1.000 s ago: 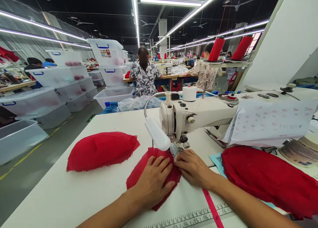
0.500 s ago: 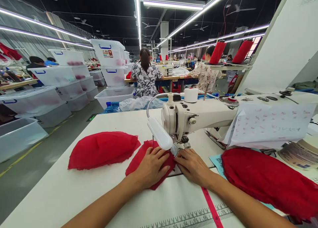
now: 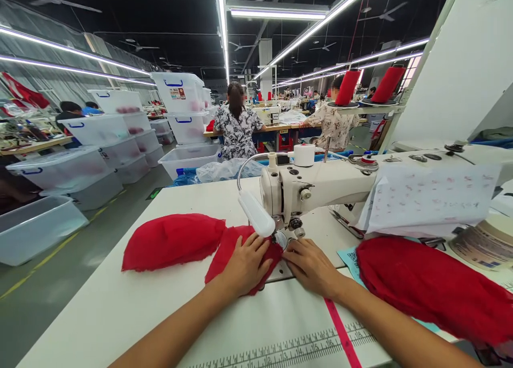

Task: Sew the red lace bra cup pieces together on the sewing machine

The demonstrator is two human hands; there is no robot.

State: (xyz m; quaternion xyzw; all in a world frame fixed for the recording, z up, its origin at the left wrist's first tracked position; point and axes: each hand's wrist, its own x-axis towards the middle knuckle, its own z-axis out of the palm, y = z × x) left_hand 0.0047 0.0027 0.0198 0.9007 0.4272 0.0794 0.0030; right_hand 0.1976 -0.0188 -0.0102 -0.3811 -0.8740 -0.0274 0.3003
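My left hand (image 3: 244,266) lies flat, fingers spread, on a small red fabric piece (image 3: 225,250) just in front of the needle of the white sewing machine (image 3: 320,189). My right hand (image 3: 310,264) rests next to it on the right, fingers together, pressing the fabric's edge at the presser foot. A second red fabric piece (image 3: 172,240) lies on the white table (image 3: 132,309) to the left and touches the one under my hand.
A pile of red fabric (image 3: 428,288) lies at the right. A paper sheet (image 3: 428,197) hangs on the machine arm. A printed ruler (image 3: 296,349) and a pink tape cross the table front. Stacked clear bins (image 3: 100,149) line the aisle; other people sew at tables behind.
The red piece under my hands has slid away from me, further under the needle, and now touches the left piece. My hands went forward with it.
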